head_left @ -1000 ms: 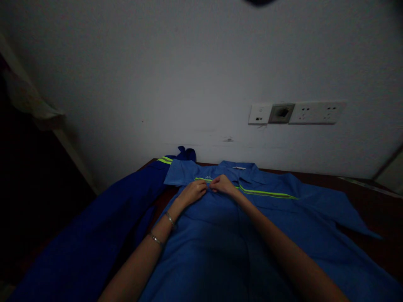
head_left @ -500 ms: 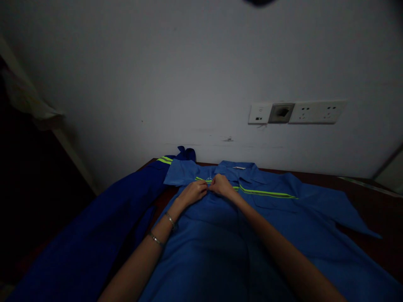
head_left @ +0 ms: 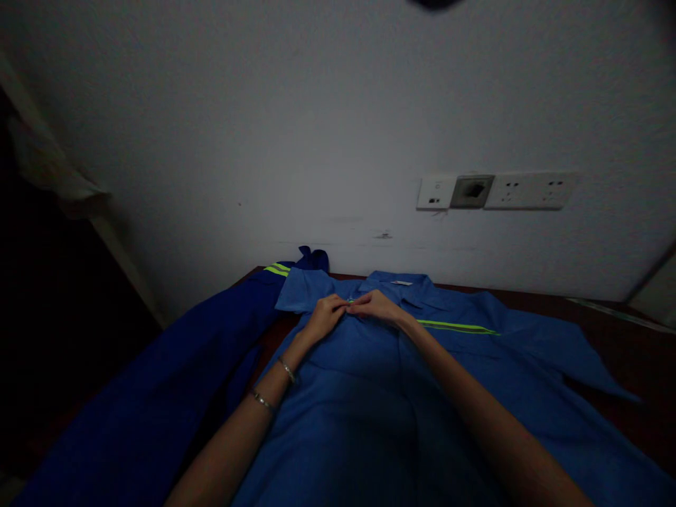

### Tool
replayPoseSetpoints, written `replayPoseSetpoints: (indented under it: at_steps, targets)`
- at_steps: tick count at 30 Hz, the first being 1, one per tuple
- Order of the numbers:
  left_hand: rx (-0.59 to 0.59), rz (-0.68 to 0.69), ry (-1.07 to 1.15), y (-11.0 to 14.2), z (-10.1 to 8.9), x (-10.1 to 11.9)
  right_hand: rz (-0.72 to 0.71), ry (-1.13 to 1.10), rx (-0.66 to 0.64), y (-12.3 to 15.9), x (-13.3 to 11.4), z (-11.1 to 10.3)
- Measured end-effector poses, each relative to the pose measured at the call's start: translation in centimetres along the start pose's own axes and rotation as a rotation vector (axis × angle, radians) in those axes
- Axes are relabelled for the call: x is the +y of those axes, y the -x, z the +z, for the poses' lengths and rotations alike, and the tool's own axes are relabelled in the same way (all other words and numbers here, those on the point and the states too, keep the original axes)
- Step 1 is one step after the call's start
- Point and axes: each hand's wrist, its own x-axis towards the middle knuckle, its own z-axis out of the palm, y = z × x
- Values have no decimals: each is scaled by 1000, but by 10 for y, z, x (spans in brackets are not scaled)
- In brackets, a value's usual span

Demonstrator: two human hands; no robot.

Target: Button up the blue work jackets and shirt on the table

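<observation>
A blue short-sleeved work shirt (head_left: 364,394) with a yellow-green stripe across its chest lies spread out, its collar towards the wall. My left hand (head_left: 323,318) is closed at the chest on the left side of the shirt front, fingertips pinching the cloth near the stripe. Right against it, my right hand (head_left: 376,307) is closed too, thumb and fingers pinching the shirt at the same spot. The fingertips nearly meet, and whatever small part of the shirt lies between them is hidden. Two bracelets circle my left forearm.
Darker blue trousers or a garment with yellow-green bands (head_left: 174,373) lies to the left. Beneath is a dark red-brown table (head_left: 560,308), its back edge by the white wall (head_left: 317,141). Sockets (head_left: 528,191) are set in the wall. A pale cloth (head_left: 58,169) hangs at far left.
Both hands stay at the same chest spot. My right hand has flattened and its fingers stretch further left; my left fingers have risen slightly. More of the stripe is covered now.
</observation>
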Motion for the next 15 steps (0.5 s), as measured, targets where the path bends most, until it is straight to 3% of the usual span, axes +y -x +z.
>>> replayPoseSetpoints:
  at_steps: [8,15]
  targets:
    - [95,-79,41,-3,2,-1,-8,78,75,-6,2,3]
    - [15,-27,-64,-1,1,-2,-28,174,99,-7,7,5]
